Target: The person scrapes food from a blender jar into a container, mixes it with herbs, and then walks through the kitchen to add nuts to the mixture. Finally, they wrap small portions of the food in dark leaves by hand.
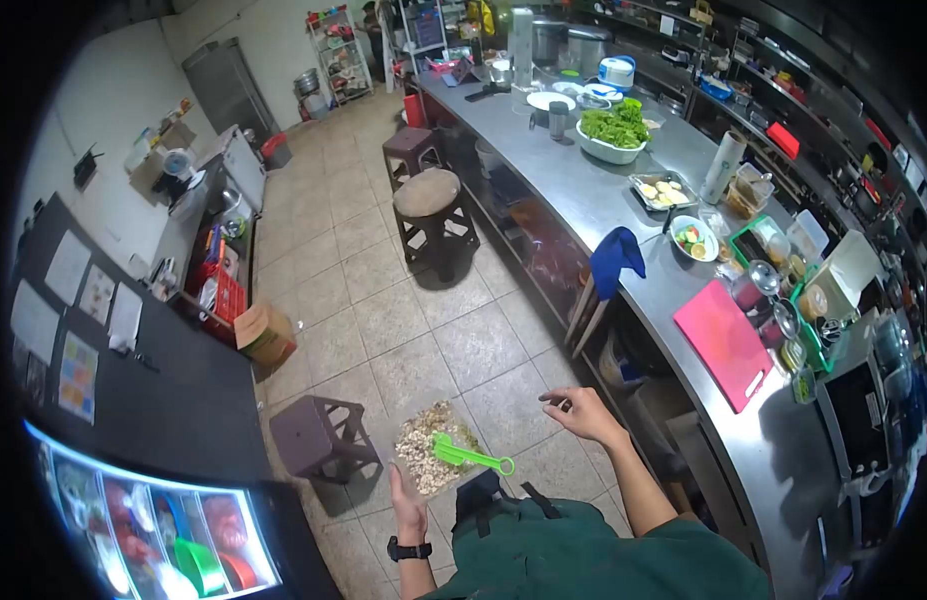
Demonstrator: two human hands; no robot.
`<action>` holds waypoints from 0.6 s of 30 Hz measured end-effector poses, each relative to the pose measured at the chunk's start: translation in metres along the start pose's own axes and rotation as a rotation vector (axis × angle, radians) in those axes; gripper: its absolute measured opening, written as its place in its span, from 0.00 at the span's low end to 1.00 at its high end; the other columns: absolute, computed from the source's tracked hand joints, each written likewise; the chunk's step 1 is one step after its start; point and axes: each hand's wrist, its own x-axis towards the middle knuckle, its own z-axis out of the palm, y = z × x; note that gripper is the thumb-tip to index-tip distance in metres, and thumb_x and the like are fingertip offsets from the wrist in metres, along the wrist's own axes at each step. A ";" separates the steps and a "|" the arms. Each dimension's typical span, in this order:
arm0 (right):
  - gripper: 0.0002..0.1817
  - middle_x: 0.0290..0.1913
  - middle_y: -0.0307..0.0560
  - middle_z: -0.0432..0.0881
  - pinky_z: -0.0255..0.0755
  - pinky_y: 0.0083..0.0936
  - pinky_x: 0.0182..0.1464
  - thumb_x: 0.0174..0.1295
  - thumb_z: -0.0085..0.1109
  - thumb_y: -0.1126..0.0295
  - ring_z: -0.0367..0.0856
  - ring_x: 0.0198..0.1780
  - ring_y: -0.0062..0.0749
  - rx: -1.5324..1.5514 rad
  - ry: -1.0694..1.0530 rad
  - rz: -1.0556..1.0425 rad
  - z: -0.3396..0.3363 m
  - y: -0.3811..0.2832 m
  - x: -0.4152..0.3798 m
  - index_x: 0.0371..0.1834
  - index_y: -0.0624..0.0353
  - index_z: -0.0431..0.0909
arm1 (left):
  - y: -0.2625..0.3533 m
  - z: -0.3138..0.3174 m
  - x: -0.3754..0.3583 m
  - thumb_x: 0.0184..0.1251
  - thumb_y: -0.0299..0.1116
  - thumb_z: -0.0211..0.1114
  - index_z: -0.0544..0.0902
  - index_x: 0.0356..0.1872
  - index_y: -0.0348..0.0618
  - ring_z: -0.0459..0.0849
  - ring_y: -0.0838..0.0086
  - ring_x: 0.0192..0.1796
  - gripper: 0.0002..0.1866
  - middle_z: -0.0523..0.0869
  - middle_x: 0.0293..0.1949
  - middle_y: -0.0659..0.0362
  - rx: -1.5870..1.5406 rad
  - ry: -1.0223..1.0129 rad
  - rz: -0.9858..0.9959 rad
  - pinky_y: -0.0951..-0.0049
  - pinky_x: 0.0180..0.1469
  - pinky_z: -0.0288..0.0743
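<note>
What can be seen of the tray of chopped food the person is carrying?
The tray is a flat, rectangular piece heaped with pale, finely chopped bits, beige and whitish; what they are cannot be told. A bright green utensil with a long handle lies across its right side. The left hand, a black watch at the wrist, is at the tray's near edge, seemingly supporting it above the tiled floor. The right hand is apart from it, open and empty.

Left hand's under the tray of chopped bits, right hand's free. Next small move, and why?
Probably bring the right hand to the tray edge to steady it. The left hand alone seems to carry it from below, over the floor, with green tongs lying loose on top. The right hand is open and holds nothing, apart from the tray.
</note>
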 end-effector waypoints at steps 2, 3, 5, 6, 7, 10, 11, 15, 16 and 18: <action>0.16 0.39 0.55 0.88 0.79 0.35 0.43 0.61 0.65 0.64 0.87 0.38 0.45 -0.013 0.038 0.041 0.002 0.019 0.049 0.50 0.58 0.86 | -0.012 0.001 0.062 0.81 0.57 0.44 0.61 0.75 0.41 0.71 0.62 0.70 0.34 0.71 0.70 0.55 -0.037 -0.025 -0.086 0.59 0.73 0.63; 0.16 0.39 0.55 0.88 0.79 0.34 0.43 0.61 0.65 0.64 0.87 0.38 0.45 -0.037 0.086 0.055 -0.002 0.024 0.080 0.50 0.57 0.86 | -0.012 0.012 0.098 0.80 0.57 0.45 0.60 0.76 0.41 0.69 0.64 0.72 0.35 0.69 0.72 0.56 -0.086 -0.059 -0.146 0.61 0.75 0.61; 0.16 0.39 0.55 0.88 0.79 0.35 0.44 0.61 0.65 0.64 0.87 0.38 0.45 -0.036 0.101 0.091 -0.004 0.042 0.139 0.50 0.57 0.86 | -0.010 0.041 0.164 0.80 0.57 0.46 0.61 0.75 0.40 0.69 0.65 0.72 0.35 0.69 0.72 0.56 -0.087 -0.086 -0.154 0.61 0.74 0.61; 0.16 0.39 0.55 0.88 0.79 0.35 0.45 0.61 0.65 0.64 0.87 0.38 0.46 -0.027 0.091 0.128 -0.002 0.051 0.169 0.50 0.56 0.86 | -0.010 0.051 0.199 0.80 0.57 0.45 0.62 0.75 0.41 0.71 0.63 0.70 0.35 0.70 0.71 0.55 -0.053 -0.092 -0.159 0.59 0.73 0.64; 0.16 0.39 0.55 0.88 0.79 0.35 0.45 0.61 0.65 0.64 0.87 0.38 0.46 -0.028 0.110 0.129 -0.003 0.059 0.202 0.50 0.56 0.86 | -0.007 0.060 0.237 0.80 0.57 0.45 0.63 0.75 0.41 0.73 0.61 0.69 0.35 0.72 0.70 0.54 -0.015 -0.101 -0.159 0.57 0.72 0.66; 0.16 0.40 0.57 0.88 0.80 0.40 0.47 0.60 0.66 0.64 0.87 0.42 0.49 -0.215 0.058 0.093 -0.027 0.066 0.294 0.49 0.57 0.87 | 0.008 0.093 0.348 0.80 0.57 0.46 0.61 0.75 0.38 0.71 0.63 0.70 0.36 0.69 0.72 0.55 0.015 -0.166 -0.177 0.60 0.74 0.62; 0.16 0.41 0.58 0.87 0.80 0.39 0.48 0.59 0.67 0.63 0.87 0.43 0.49 -0.243 0.082 0.103 -0.043 0.058 0.324 0.48 0.57 0.87 | 0.018 0.107 0.378 0.80 0.56 0.46 0.60 0.75 0.35 0.67 0.65 0.73 0.37 0.68 0.73 0.55 0.047 -0.204 -0.207 0.63 0.76 0.58; 0.17 0.41 0.59 0.87 0.80 0.38 0.46 0.57 0.68 0.63 0.88 0.41 0.48 -0.168 0.244 -0.002 -0.131 0.020 0.448 0.47 0.58 0.87 | 0.065 0.170 0.481 0.81 0.54 0.46 0.60 0.75 0.35 0.68 0.67 0.72 0.35 0.68 0.72 0.54 0.072 -0.258 -0.256 0.66 0.74 0.59; 0.17 0.40 0.59 0.88 0.80 0.37 0.45 0.57 0.68 0.63 0.88 0.40 0.48 -0.172 0.286 0.054 -0.151 0.026 0.486 0.47 0.58 0.87 | 0.060 0.169 0.514 0.80 0.55 0.47 0.62 0.75 0.35 0.70 0.67 0.71 0.35 0.69 0.72 0.55 0.102 -0.275 -0.217 0.66 0.73 0.61; 0.17 0.38 0.57 0.88 0.80 0.36 0.44 0.57 0.68 0.63 0.88 0.37 0.46 -0.211 0.367 0.085 -0.194 0.033 0.562 0.47 0.58 0.87 | 0.078 0.199 0.556 0.80 0.56 0.47 0.63 0.74 0.37 0.72 0.67 0.69 0.35 0.71 0.70 0.56 0.142 -0.275 -0.201 0.64 0.72 0.63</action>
